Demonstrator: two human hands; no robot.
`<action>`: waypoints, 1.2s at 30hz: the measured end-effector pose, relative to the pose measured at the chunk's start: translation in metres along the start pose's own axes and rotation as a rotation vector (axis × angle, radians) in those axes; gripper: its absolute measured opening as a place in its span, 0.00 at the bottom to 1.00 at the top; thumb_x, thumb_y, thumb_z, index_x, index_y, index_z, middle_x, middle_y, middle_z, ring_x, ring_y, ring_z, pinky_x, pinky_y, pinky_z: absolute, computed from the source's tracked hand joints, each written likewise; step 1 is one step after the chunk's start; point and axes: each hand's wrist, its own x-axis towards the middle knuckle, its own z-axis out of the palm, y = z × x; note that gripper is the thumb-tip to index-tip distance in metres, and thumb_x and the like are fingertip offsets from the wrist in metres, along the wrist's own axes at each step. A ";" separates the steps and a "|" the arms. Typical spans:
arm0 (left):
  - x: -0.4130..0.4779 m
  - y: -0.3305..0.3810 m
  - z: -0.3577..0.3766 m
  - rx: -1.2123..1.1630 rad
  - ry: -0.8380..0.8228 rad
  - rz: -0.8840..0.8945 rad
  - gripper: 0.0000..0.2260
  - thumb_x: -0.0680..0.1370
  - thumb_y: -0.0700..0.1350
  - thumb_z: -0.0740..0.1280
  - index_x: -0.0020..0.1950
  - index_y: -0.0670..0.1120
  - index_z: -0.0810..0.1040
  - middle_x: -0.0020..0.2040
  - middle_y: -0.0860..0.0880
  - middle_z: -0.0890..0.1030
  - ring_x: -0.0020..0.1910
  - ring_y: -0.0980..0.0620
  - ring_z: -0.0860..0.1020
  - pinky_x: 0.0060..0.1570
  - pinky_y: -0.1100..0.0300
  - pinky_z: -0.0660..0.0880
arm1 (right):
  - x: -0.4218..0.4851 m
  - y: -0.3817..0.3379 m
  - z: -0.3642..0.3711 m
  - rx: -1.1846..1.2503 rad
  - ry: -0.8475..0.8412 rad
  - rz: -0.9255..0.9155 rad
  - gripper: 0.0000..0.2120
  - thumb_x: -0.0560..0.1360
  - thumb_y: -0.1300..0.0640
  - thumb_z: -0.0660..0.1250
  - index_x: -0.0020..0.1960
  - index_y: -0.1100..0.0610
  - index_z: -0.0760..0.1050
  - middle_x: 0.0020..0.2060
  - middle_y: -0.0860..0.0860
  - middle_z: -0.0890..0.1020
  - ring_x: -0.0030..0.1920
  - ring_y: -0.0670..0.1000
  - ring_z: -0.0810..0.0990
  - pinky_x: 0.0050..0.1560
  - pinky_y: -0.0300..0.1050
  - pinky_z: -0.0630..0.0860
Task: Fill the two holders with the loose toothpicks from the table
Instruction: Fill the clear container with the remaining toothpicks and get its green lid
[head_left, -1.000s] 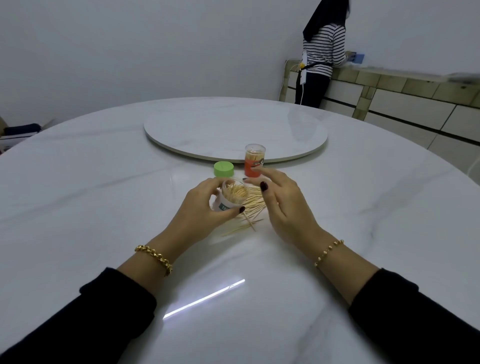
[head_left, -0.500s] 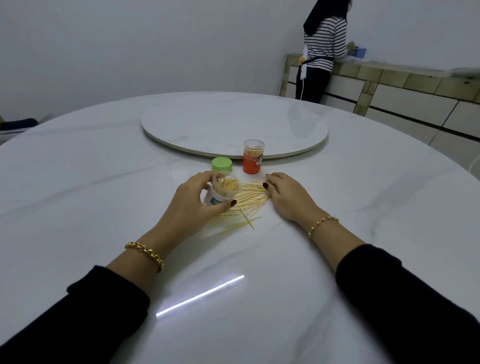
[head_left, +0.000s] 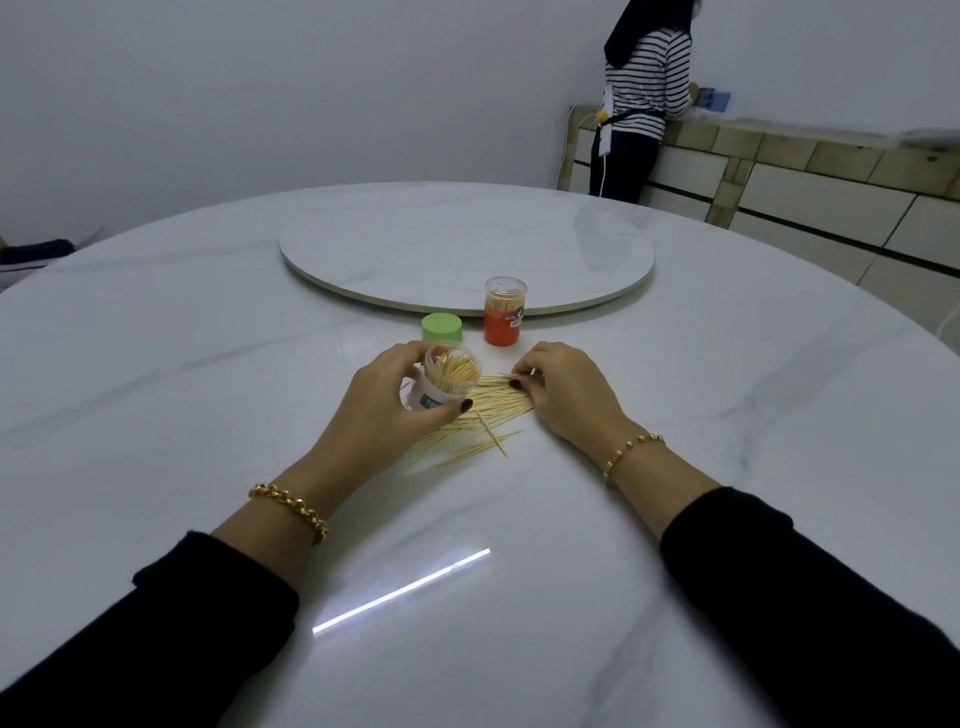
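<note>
I count two toothpick holders: one clear holder (head_left: 442, 385) and one orange holder (head_left: 503, 319). One green lid (head_left: 441, 327), one turntable (head_left: 467, 249), and one heap of loose toothpicks (head_left: 496, 402), too many to count.

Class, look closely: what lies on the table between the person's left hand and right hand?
In the head view, loose toothpicks lie between the left hand, which grips the clear holder, and the right hand.
</note>
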 end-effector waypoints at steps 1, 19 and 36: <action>0.000 0.000 0.000 0.000 0.001 0.000 0.24 0.69 0.51 0.75 0.63 0.49 0.74 0.56 0.53 0.78 0.54 0.55 0.74 0.49 0.71 0.70 | 0.000 -0.001 0.000 -0.003 0.002 0.002 0.07 0.77 0.58 0.66 0.48 0.60 0.82 0.45 0.53 0.81 0.48 0.53 0.76 0.49 0.48 0.74; -0.002 0.004 0.000 -0.008 0.008 -0.008 0.23 0.70 0.50 0.75 0.62 0.50 0.75 0.56 0.53 0.78 0.53 0.55 0.74 0.48 0.74 0.68 | 0.002 -0.029 -0.033 0.417 0.204 0.141 0.12 0.75 0.67 0.64 0.40 0.54 0.79 0.32 0.46 0.81 0.33 0.40 0.77 0.34 0.28 0.69; -0.001 0.005 -0.002 0.002 0.041 -0.019 0.24 0.70 0.51 0.75 0.64 0.49 0.74 0.56 0.54 0.77 0.53 0.56 0.74 0.45 0.75 0.69 | 0.009 -0.051 -0.061 -0.002 0.029 -0.229 0.08 0.75 0.67 0.65 0.50 0.61 0.82 0.44 0.55 0.83 0.45 0.50 0.74 0.41 0.34 0.63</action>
